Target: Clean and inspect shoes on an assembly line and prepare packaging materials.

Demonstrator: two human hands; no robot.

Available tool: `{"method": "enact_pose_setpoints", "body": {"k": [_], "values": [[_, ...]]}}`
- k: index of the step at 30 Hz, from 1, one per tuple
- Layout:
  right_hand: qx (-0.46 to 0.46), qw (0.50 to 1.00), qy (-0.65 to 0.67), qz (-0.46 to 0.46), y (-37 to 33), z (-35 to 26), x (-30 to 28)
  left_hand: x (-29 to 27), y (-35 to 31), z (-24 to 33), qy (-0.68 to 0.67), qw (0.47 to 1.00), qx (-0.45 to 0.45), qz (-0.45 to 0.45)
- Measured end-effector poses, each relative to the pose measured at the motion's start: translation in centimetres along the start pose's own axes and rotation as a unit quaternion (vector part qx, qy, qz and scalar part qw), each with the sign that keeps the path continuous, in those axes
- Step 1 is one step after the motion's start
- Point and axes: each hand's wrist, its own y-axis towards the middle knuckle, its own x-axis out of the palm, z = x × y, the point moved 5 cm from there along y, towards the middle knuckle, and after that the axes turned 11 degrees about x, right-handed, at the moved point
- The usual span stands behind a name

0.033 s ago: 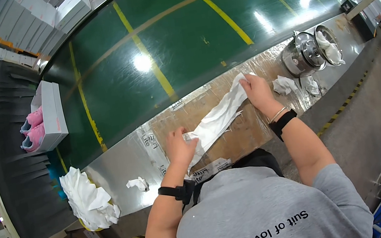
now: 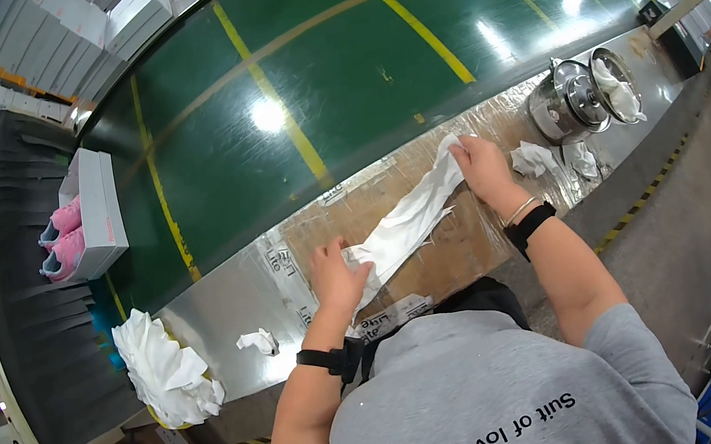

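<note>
A long, crumpled strip of white cloth (image 2: 411,217) is stretched slantwise over a brown cardboard sheet (image 2: 454,248) on the metal bench. My left hand (image 2: 339,276) holds its near left end between thumb and fingers. The far right end is pinched by my right hand (image 2: 485,170), fingers closed at the cloth's edge. Part of the strip's lower left end hangs past my left hand toward my body. Just right of my right hand lie two crumpled white pieces, one larger (image 2: 534,159) and one smaller (image 2: 583,160).
Beyond the bench runs a green conveyor belt (image 2: 203,153) with yellow lines. A metal pot (image 2: 558,108) with its lid open stands at right. On the left are a white cloth pile (image 2: 162,372), a small white scrap (image 2: 256,342) and a box (image 2: 104,217) with pink shoes (image 2: 64,252).
</note>
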Motion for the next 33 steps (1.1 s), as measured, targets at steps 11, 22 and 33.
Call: {"method": "enact_pose_setpoints", "body": {"k": [11, 22, 33], "values": [[-0.031, 0.995, -0.083, -0.036, 0.9, -1.9, 1.4, 0.9, -3.0, -3.4, -0.125, 0.965, -0.181, -0.144], [-0.213, 0.968, -0.133, 0.001, -2.7, -6.4, 3.0, -1.7, -6.3, -6.0, -0.172, 0.953, -0.210, -0.132], [-0.337, 0.921, -0.008, -0.195, -9.5, -9.1, 7.1, -2.2, -7.7, -7.4, -0.496, 0.776, -0.353, -0.165]]}}
